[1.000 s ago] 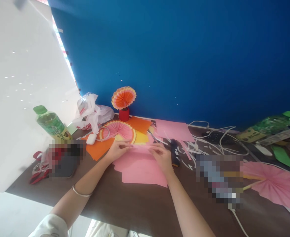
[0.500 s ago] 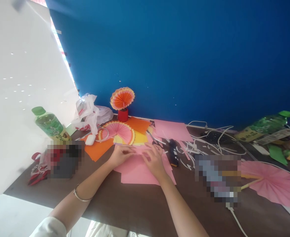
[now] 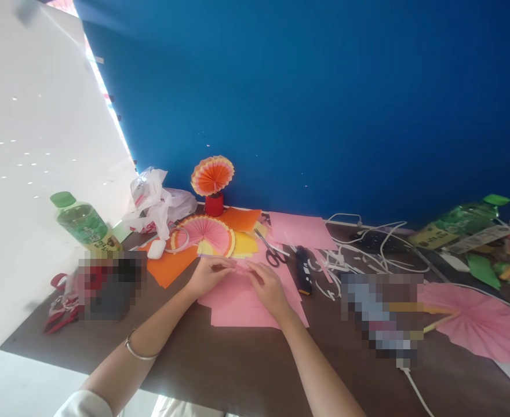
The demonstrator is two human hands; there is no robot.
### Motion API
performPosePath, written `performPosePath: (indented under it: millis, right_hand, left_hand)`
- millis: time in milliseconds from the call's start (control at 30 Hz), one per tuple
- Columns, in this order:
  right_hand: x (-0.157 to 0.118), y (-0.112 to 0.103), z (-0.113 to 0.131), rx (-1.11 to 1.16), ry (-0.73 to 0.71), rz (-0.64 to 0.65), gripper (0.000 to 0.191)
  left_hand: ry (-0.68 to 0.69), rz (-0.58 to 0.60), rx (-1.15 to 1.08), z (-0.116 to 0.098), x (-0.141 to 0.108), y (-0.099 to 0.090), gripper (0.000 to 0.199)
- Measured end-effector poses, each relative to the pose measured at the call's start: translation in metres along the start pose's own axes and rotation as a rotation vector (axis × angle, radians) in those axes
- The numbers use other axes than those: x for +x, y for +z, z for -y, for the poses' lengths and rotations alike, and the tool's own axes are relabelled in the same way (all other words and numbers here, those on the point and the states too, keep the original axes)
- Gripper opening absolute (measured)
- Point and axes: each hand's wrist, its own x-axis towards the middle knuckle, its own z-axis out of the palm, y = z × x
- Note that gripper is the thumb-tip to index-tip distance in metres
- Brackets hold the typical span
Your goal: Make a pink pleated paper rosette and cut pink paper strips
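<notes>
Above a stack of pink paper sheets [image 3: 241, 307], my left hand [image 3: 209, 276] and my right hand [image 3: 269, 284] come close together. A piece of pink paper [image 3: 240, 267] spans the gap between their fingertips, and both hands are closed in a pinch on its ends. Fingers cover part of it, so its folds cannot be made out. Just beyond my right hand lie black-handled scissors [image 3: 267, 248]. A pleated pink, yellow and orange paper fan [image 3: 206, 230] rests behind my left hand.
Orange paper [image 3: 170, 267] and a white case [image 3: 156, 249] lie left. A dark tool [image 3: 303, 272], paper strips and white cables [image 3: 383, 255] spread right. A pink fan [image 3: 476, 324] sits far right, a green-capped bottle [image 3: 85, 225] at left. Behind, a paper flower [image 3: 212, 175] stands against the blue wall.
My right hand has lowered and its fingers have drawn together on the pink paper, uncovering the scissors. My left hand stays nearly in place. The view has shifted slightly.
</notes>
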Motion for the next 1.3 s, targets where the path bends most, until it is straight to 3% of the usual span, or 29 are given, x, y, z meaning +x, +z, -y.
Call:
performPosePath:
  millis: [267, 467, 800, 1300]
  right_hand:
    - [0.003, 0.002, 0.011, 0.231, 0.15, -0.023, 0.019]
    - [0.006, 0.0, 0.02, 0.293, 0.302, 0.004, 0.017]
    - [0.004, 0.005, 0.019, 0.336, 0.351, 0.011, 0.02]
    - [0.004, 0.006, 0.02, 0.34, 0.368, 0.01, 0.021]
  left_hand:
    - [-0.049, -0.071, -0.192, -0.002, 0.0, 0.005, 0.019]
    - [-0.13, -0.115, -0.436, 0.0, 0.001, 0.01, 0.049]
    - [-0.211, -0.082, -0.39, 0.001, 0.001, 0.011, 0.029]
    - [-0.213, -0.107, -0.367, -0.001, 0.001, 0.01, 0.029]
